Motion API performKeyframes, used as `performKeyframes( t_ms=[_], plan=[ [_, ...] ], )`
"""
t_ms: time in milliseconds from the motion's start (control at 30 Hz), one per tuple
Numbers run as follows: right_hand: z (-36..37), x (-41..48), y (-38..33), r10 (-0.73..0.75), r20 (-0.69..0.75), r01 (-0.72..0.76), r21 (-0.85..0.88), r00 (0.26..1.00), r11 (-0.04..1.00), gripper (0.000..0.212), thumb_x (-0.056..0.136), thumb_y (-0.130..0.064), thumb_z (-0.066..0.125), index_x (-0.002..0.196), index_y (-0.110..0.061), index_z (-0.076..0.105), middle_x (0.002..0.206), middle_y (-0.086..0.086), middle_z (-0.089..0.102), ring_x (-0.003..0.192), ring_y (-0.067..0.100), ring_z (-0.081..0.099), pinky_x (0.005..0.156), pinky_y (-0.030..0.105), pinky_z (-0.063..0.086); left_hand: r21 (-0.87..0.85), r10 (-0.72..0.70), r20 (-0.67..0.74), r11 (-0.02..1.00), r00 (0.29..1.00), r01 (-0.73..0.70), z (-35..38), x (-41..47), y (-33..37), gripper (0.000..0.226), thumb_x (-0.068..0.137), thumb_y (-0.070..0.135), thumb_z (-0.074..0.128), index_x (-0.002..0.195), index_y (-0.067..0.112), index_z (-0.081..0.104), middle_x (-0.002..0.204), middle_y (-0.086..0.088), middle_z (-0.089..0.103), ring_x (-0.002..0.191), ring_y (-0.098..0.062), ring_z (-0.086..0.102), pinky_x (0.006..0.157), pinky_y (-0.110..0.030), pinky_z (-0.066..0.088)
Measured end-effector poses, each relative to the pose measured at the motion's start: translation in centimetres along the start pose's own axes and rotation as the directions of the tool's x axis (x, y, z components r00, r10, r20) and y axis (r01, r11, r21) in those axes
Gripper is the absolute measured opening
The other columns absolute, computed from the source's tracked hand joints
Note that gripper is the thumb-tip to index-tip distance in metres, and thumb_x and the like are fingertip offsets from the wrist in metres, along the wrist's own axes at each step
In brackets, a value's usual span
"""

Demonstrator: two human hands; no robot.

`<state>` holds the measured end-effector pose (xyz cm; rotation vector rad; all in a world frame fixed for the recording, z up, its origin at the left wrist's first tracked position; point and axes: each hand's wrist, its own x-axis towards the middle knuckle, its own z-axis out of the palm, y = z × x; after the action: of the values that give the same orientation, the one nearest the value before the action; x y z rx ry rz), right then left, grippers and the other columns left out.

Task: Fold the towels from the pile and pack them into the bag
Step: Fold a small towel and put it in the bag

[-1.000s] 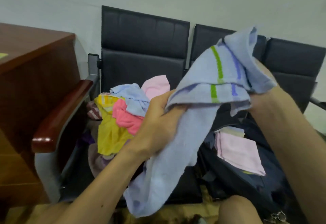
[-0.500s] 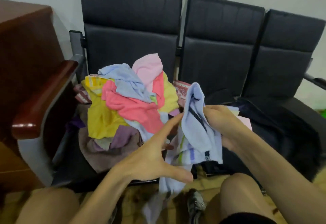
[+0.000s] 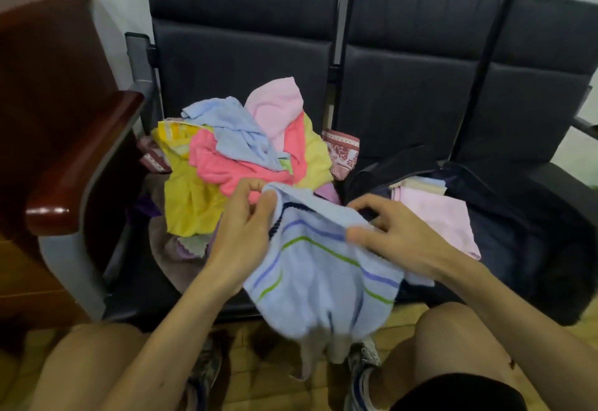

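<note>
Left hand (image 3: 241, 229) pinches the top left corner of a blue striped towel (image 3: 317, 281), thumb and fingers curled round the dark-trimmed edge. Right hand (image 3: 398, 242) holds the top right edge of the same towel, thumb on the cloth, fingers bent over it. The towel hangs between the two hands, partly spread, with green and purple stripes showing. Its lower end droops down between the knees (image 3: 453, 329) toward the floor (image 3: 265, 375).

The pile (image 3: 226, 158) of unfolded towels sits on the leftmost seat of a row of dark chairs (image 3: 242, 54), just behind the left hand: yellow, coral pink, light blue, pale pink, with a red patterned one at the right edge. A dark bag (image 3: 517, 232) lies open on the next seat, behind the right hand. A folded pink towel (image 3: 437, 213) lies on top in its opening, with more folded edges showing behind it.

A red-brown armrest (image 3: 81, 168) is on the left end of the chairs, with a brown wooden desk (image 3: 48, 87) beside it. Shoes (image 3: 362, 368) are visible under the hanging towel.
</note>
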<state>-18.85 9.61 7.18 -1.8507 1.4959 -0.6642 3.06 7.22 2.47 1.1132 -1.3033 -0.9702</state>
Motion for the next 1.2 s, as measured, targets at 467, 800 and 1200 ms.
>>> performKeyframes(
  t_ms=[467, 800, 1200],
  plan=[
    [-0.6, 0.6, 8.1, 0.108, -0.06, -0.112, -0.068, 0.992, 0.991, 0.011, 0.083, -0.016, 0.075, 0.074, -0.018, 0.071, 0.062, -0.007, 0.064, 0.054, 0.003, 0.052, 0.053, 0.016, 0.04, 0.525, -0.296, 0.49, 0.851, 0.82, -0.006, -10.6, 1.3, -5.8, 0.064, 0.063, 0.071, 0.073, 0.071, 0.008, 0.073, 0.065, -0.009, 0.063, 0.064, -0.009, 0.051, 0.059, -0.035, 0.04],
    [1.4, -1.0, 11.6, 0.29, -0.105, -0.265, 0.205, 0.951, 0.942, 0.033, 0.091, -0.031, 0.069, 0.062, -0.014, 0.065, 0.054, 0.003, 0.049, 0.054, 0.014, 0.044, 0.061, 0.031, 0.036, 0.079, -0.349, 0.137, 0.937, 0.927, 0.341, -8.8, 0.6, -6.1, 0.016, 0.066, 0.03, 0.084, 0.065, 0.015, 0.077, 0.065, -0.006, 0.072, 0.054, -0.018, 0.066, 0.05, -0.026, 0.054],
    [6.4, -2.0, 7.5, 0.365, 0.023, -0.296, 0.635, 0.931, 0.714, 0.034, 0.093, -0.022, 0.067, 0.086, 0.011, 0.066, 0.078, 0.018, 0.059, 0.07, 0.026, 0.052, 0.064, 0.036, 0.042, -0.022, -0.443, 0.1, 0.894, 0.891, 0.447, -0.7, -3.9, -6.9, 0.015, 0.081, 0.006, 0.077, 0.092, -0.003, 0.074, 0.09, -0.02, 0.075, 0.075, -0.026, 0.068, 0.067, -0.04, 0.058]
  ],
)
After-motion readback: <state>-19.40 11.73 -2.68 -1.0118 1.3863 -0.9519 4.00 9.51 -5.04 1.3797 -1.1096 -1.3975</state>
